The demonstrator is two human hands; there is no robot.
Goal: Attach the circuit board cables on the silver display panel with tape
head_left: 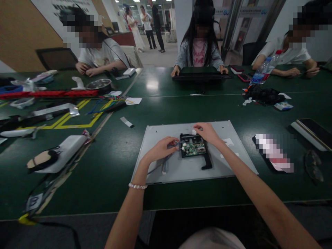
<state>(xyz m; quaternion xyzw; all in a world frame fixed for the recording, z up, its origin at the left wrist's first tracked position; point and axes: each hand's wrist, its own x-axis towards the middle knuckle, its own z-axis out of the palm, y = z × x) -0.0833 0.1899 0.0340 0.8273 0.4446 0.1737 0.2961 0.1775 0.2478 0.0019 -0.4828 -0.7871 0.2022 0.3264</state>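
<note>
A green circuit board (194, 148) in a black plastic frame (206, 162) lies on the back of a flat grey metal panel (155, 138). At the board's left edge, my left hand (164, 148) is closed with its fingers around a grey cable (164, 166); its fingertips partly hide the cable's end. My right hand (206, 132) reaches over the top of the black frame, thumb and finger pinching a small white piece (194, 131), too small to name surely. Pale labels (228, 142) are stuck on the panel beside my right wrist.
Right of the panel lie a phone (273, 154), glasses (313, 166) and a long dark-topped box (313, 133). Tools, wires and a white object (64, 152) lie on the left. Across the table, a person holds a black panel (201, 76); bottles (264, 71) stand at back right.
</note>
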